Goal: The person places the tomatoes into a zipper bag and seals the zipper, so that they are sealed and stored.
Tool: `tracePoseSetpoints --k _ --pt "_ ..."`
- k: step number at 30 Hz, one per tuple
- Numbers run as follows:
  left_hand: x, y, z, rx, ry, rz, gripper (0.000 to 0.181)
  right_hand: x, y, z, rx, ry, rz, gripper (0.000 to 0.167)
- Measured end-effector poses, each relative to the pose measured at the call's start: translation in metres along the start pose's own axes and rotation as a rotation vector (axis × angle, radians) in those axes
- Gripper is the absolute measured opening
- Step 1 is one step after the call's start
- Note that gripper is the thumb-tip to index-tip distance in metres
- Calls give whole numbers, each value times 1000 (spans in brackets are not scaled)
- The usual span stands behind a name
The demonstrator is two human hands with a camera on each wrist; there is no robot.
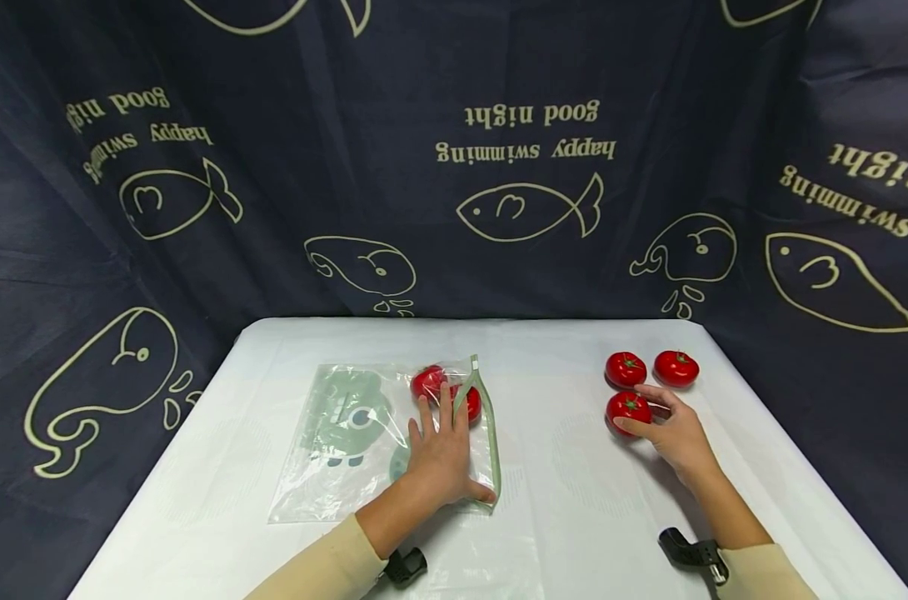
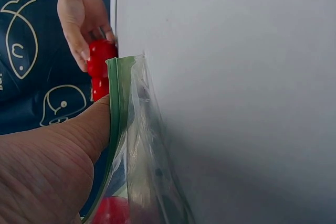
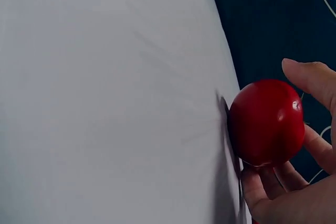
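A clear zip bag (image 1: 296, 492) with a green zip edge and a green cartoon print lies on the table, two red tomatoes (image 1: 427, 382) inside. My left hand (image 1: 441, 462) rests on it with fingers spread; the thumb is at the green mouth (image 2: 116, 108), which stands partly raised. On the right, my right hand (image 1: 675, 429) is around a tomato (image 3: 266, 123) that sits on the table. Its fingers are at the tomato's far side and underside, while the thumb (image 3: 310, 80) stands slightly off it in the right wrist view.
Two more tomatoes stand just behind, one at the left (image 1: 625, 369) and one at the right (image 1: 676, 368). A white cloth covers the table (image 1: 551, 533). Dark blue printed fabric (image 1: 394, 100) hangs behind and at both sides.
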State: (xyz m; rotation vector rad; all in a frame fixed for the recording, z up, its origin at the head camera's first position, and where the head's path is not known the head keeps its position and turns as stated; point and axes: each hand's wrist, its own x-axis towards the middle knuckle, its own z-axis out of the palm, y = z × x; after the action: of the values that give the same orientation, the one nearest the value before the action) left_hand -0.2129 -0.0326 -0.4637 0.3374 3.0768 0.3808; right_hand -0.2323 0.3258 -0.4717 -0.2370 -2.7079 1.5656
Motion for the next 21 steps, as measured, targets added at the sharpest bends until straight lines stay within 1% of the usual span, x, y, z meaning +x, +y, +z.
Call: tracePoseSetpoints --k 7,13,17,21 --pt "1 0 2 -1 0 -2 155 1 5 1 6 -12 15 88" --pt "1 0 2 3 -2 -4 154 2 7 1 13 -39 42 94" --pt "1 0 2 6 -3 -4 154 1 8 1 19 -53 42 96" --pt "1 0 2 3 -2 -1 153 2 8 1 15 -52 45 96"
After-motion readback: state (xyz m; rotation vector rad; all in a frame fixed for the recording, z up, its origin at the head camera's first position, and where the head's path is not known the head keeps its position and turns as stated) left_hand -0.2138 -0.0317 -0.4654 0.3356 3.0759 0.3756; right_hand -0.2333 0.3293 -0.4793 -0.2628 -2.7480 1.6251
